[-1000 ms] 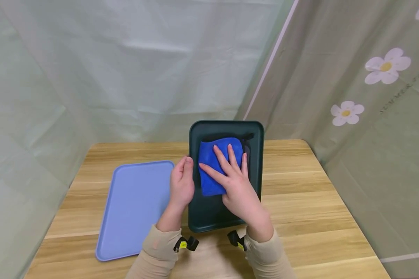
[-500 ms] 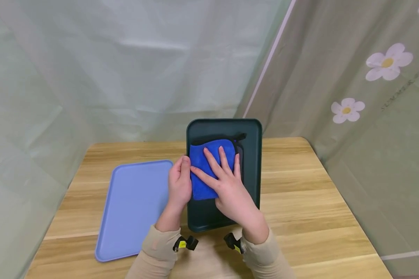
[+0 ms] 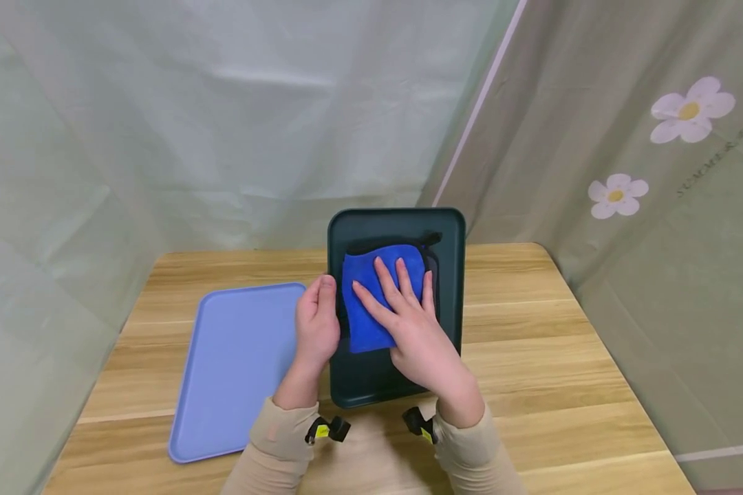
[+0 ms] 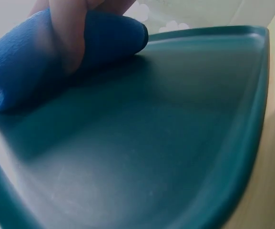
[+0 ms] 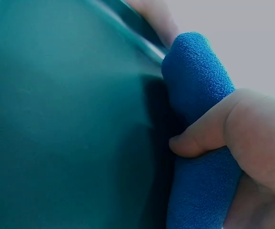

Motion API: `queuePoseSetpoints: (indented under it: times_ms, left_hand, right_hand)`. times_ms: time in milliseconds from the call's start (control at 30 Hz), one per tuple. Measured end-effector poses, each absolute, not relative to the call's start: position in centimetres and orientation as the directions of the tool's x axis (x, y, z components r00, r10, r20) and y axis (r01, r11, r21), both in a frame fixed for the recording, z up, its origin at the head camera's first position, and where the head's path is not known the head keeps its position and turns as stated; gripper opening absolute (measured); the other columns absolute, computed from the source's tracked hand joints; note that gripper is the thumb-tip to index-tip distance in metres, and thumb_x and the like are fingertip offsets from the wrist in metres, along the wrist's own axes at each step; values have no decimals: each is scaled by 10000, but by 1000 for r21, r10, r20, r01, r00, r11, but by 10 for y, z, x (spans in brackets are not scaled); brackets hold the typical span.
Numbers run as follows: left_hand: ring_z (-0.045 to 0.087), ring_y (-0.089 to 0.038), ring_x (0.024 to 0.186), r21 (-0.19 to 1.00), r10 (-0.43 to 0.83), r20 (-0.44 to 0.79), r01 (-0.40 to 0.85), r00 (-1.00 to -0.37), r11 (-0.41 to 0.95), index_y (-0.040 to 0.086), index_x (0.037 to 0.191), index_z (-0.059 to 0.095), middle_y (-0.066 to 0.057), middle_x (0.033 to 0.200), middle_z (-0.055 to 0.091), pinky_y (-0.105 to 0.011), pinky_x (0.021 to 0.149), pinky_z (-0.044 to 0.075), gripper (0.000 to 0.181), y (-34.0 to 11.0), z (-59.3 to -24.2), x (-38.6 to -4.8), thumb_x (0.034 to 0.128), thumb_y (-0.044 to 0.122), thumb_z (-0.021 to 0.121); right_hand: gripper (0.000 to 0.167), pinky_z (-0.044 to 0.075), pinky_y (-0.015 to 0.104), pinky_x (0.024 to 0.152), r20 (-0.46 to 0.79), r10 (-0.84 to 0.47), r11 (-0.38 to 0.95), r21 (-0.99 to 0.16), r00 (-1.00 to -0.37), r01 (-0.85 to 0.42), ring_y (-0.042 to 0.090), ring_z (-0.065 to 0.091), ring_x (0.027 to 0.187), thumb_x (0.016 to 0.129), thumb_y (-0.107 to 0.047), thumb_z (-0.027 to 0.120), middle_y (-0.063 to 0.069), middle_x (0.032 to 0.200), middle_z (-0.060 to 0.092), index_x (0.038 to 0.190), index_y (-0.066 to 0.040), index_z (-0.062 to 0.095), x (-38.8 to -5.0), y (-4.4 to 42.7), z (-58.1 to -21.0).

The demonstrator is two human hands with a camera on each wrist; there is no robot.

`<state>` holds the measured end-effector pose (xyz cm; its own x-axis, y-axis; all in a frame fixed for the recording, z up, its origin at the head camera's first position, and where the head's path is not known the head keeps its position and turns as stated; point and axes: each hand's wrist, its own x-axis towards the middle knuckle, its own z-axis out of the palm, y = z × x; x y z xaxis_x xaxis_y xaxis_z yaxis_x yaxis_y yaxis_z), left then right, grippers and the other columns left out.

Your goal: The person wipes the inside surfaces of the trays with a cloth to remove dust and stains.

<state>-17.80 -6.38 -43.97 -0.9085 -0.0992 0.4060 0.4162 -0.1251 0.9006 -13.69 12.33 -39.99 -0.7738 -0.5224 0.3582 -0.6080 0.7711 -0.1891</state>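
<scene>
My left hand (image 3: 317, 323) grips the left rim of a dark green tray (image 3: 378, 378), which is held tilted up, its thumb along the edge. On the tray's face lies a folded blue cloth (image 3: 371, 330). My right hand (image 3: 417, 337) holds this cloth against the tray: its fingers are spread over the top, and in the right wrist view the thumb (image 5: 199, 138) hooks round the cloth's near edge. The left wrist view shows the thumb on the thick, rolled-looking fold of the cloth (image 4: 113, 36), with the tray's bare lower face (image 4: 142, 143) below.
A light blue-purple tray (image 3: 235, 371) lies flat on the wooden table (image 3: 532, 385), left of the green one. Pale curtains (image 3: 285, 124) hang behind and at both sides, the right one (image 3: 650, 289) printed with white flowers. Both wrists wear small black cameras.
The right hand and cloth slid left across the green tray, then back a little to the right. The green tray shifted slightly left and up, still in the left hand.
</scene>
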Motion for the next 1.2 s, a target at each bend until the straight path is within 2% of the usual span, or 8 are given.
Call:
queuePoseSetpoints:
  times_ms: [167, 367, 600, 833, 1200]
  left_hand:
    - [578, -190, 775, 896, -130, 407, 423, -904, -137, -109, 1032, 661, -84, 768, 536, -266, 681, 479, 450, -63, -439, -179, 1179, 244, 426]
    - [610, -165, 680, 895, -137, 401, 419, -906, -152, -101, 982, 642, -85, 736, 565, -256, 595, 506, 468, -63, -439, -180, 1179, 266, 429]
    - [608, -160, 712, 893, -162, 405, 427, -900, -142, -114, 944, 624, -42, 750, 572, -260, 638, 526, 465, -61, -437, -180, 1177, 239, 431]
    - [598, -167, 699, 892, -158, 407, 429, -900, -146, -112, 934, 616, -59, 737, 544, -266, 628, 518, 473, -61, -437, -180, 1178, 248, 430]
    - [560, -169, 706, 892, -166, 411, 433, -897, -130, -107, 884, 589, -53, 717, 484, -264, 634, 481, 479, -61, -437, -181, 1176, 241, 438]
  right_hand:
    - [1176, -131, 706, 1213, 363, -514, 778, -183, -777, -601, 339, -126, 1629, 743, 215, 697, 11, 1791, -61, 1704, -319, 280, -138, 130, -398]
    - [1172, -124, 714, 1211, 366, -510, 780, -186, -779, -598, 342, -120, 1629, 736, 221, 665, 10, 1794, -48, 1702, -326, 290, -140, 137, -396]
    - [1149, -122, 720, 1208, 391, -501, 768, -209, -772, -605, 341, -112, 1631, 729, 227, 659, 15, 1795, -18, 1692, -308, 328, -142, 144, -394]
    - [1111, -129, 710, 1211, 413, -493, 761, -223, -766, -610, 340, -74, 1637, 717, 234, 651, 8, 1795, 32, 1660, -301, 409, -142, 151, -392]
    - [1127, -147, 735, 1189, 396, -467, 770, -257, -791, -584, 355, -132, 1626, 715, 253, 602, 7, 1797, 3, 1665, -318, 394, -142, 152, -394]
